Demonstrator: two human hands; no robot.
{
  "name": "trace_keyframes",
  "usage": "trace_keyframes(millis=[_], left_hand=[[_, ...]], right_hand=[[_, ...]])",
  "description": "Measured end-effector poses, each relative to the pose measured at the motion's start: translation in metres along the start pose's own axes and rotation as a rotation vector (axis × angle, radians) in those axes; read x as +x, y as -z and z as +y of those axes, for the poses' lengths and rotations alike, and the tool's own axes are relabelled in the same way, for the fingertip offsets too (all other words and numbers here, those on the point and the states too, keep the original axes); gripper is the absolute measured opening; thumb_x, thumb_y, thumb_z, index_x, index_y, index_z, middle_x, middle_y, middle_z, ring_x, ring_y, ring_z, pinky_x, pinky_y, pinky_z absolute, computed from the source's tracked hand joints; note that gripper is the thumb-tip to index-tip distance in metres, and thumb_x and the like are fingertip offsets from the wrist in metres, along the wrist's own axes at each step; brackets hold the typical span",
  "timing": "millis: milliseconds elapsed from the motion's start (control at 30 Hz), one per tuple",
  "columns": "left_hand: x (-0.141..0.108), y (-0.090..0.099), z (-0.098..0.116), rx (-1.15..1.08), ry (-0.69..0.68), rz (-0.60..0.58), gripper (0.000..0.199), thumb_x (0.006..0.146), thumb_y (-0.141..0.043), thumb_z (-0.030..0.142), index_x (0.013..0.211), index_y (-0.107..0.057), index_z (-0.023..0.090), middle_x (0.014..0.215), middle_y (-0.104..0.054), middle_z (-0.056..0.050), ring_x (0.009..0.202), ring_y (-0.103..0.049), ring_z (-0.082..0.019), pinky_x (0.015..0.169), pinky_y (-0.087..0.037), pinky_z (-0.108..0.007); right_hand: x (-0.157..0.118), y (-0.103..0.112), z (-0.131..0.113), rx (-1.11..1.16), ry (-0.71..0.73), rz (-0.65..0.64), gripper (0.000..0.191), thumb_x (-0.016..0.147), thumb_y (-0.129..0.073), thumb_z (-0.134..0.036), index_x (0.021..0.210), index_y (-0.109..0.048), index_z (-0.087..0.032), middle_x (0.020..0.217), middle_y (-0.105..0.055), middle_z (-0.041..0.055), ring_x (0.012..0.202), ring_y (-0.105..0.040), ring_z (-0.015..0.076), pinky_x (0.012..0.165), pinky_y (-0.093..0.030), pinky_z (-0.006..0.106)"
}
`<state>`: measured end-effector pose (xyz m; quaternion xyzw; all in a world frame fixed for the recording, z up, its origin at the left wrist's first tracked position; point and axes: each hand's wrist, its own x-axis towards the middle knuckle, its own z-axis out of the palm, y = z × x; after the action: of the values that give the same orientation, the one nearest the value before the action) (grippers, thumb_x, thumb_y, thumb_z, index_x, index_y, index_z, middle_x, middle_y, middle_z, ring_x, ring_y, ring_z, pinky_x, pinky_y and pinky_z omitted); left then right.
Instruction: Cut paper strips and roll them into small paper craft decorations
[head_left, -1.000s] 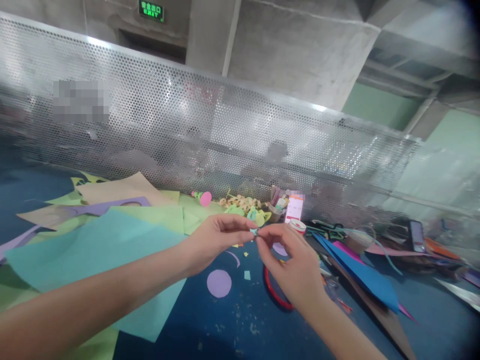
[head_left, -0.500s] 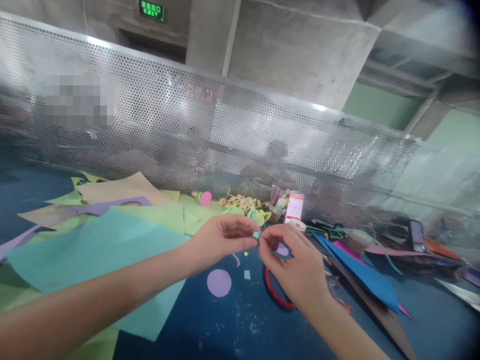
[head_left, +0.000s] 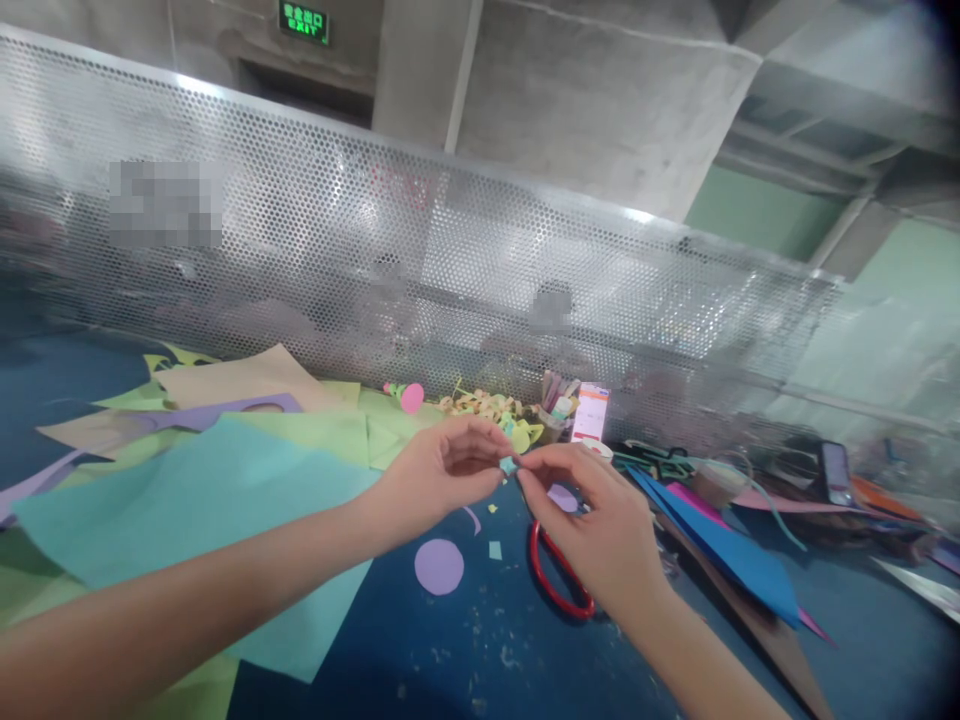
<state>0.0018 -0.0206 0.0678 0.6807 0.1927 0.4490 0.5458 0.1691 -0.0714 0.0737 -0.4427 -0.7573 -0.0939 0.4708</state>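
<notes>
A teal star (head_left: 508, 466) is pinched by the left hand (head_left: 439, 465) and the right hand (head_left: 604, 520); below, a purple disc (head_left: 439, 567) and red handle (head_left: 545, 588) are seen

flat dark-blue tabletop (head_left: 405, 650): pale flecks toward near edge.
small light-turquoise star-shaped piece (head_left: 508, 466).
large turquoise angular paper sheet (head_left: 202, 490), toward left edge: solid colour.
round lilac paper disc (head_left: 439, 567): solid.
red loop-shaped handle (head_left: 566, 606).
long bright-blue paper sheet (head_left: 727, 550), toward right edge: solid.
upright silver-grey metal panel (head_left: 300, 220), along far edge: regular dotted pattern of round holes.
</notes>
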Motion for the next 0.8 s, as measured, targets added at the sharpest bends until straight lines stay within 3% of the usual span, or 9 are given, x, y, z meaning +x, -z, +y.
trace_keyframes(millis=[400,800], left_hand=[[-0.003,0.0,-0.009,0.106,-0.044,0.038,0.012,0.075,-0.061,0.017,0.087,-0.064,0.018,0.089,-0.067,-0.002,0.085,-0.064,-0.015,0.077,-0.051,-0.028],[-0.009,-0.003,-0.015,0.1,-0.103,-0.04,0.014,0.078,-0.059,0.017,0.091,-0.066,0.019,0.093,-0.068,-0.004,0.086,-0.063,-0.016,0.077,-0.05,-0.028]], right_hand=[[-0.001,-0.004,-0.004,-0.14,0.187,0.07,0.008,0.079,-0.054,-0.012,0.081,-0.058,-0.019,0.073,-0.06,-0.0002,0.066,-0.056,0.0102,0.066,-0.047,0.022],[-0.004,-0.003,-0.008,-0.182,0.204,0.074,0.012,0.071,-0.055,-0.006,0.068,-0.054,-0.018,0.063,-0.054,-0.0015,0.059,-0.051,0.0103,0.06,-0.043,0.022]])
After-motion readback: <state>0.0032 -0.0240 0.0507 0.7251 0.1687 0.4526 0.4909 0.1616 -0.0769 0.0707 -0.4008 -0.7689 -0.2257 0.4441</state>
